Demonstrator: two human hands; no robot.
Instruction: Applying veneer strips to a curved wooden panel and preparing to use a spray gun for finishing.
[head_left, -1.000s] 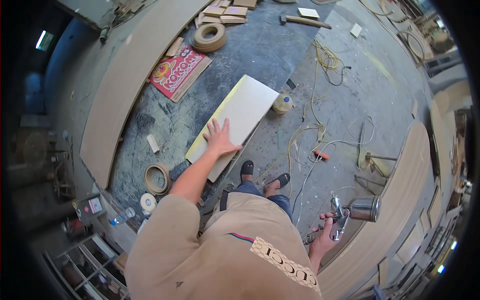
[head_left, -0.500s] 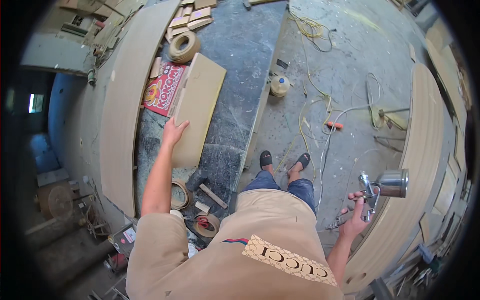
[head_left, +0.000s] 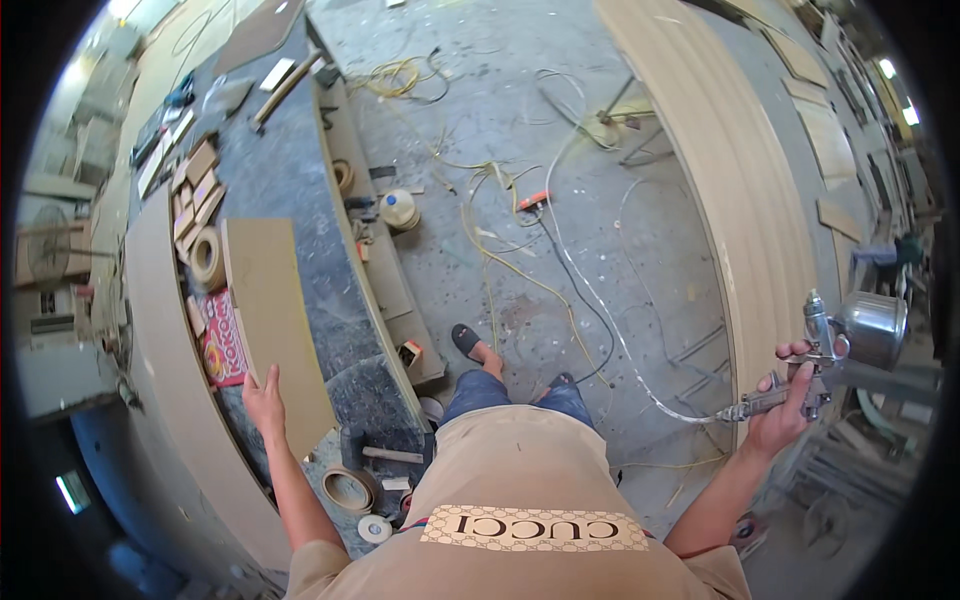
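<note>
My right hand (head_left: 778, 425) is closed round the grip of a metal spray gun (head_left: 822, 350) with a silver cup. A pale hose (head_left: 640, 375) runs from the gun's handle back over the floor. On the left, my left hand (head_left: 265, 408) is at the near left edge of a flat tan board (head_left: 272, 310), thumb and fingers apart. Whether it touches the board I cannot tell. The board lies tilted on a dark, scuffed workbench (head_left: 365, 395), partly over a red and white printed carton (head_left: 222, 345).
Tape rolls (head_left: 207, 258), wood offcuts (head_left: 200, 195) and a hammer (head_left: 285, 92) lie on the bench. A long curved panel (head_left: 740, 200) stands at right. Cables (head_left: 535, 275), an orange-red object (head_left: 533, 201) and a plastic jug (head_left: 399, 210) are between them.
My view has swung round, so bench and board appear further left. The spray gun stays in my right hand, now farther out to the right. My left hand stays by the board's edge.
</note>
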